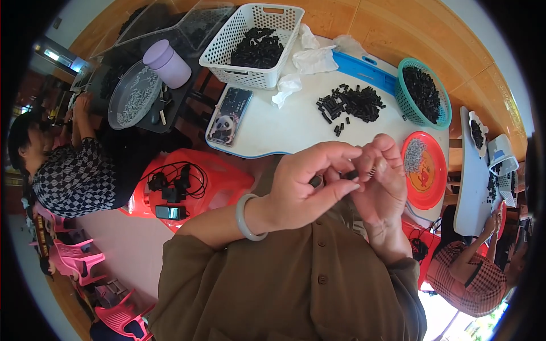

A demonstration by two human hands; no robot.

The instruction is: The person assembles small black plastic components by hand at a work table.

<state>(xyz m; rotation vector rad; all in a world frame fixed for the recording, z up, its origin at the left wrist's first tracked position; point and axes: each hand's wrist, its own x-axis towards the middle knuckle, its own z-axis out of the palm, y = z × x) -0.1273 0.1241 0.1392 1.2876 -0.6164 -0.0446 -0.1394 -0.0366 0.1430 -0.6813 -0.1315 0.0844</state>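
My left hand point(301, 184), with a pale bangle at the wrist, is closed around small black plastic pieces point(351, 175); one pokes out between thumb and fingertips, another shows in the palm. Close against it, my right hand point(387, 190) pinches a small metal spring point(371, 171) between thumb and finger. Both hands meet in front of my chest, by the near edge of the white table point(273, 128). A loose heap of black plastic pieces point(361, 105) lies just beyond them. To the right, a red plate point(424, 190) bears a pile of small silvery springs point(414, 154).
A white basket point(224, 54) and a green basket point(446, 108) hold more black pieces. A phone point(230, 116) lies at the table's left, crumpled tissue point(313, 61) at the back. Red stools point(222, 176) stand at left; people point(74, 176) sit on both sides.
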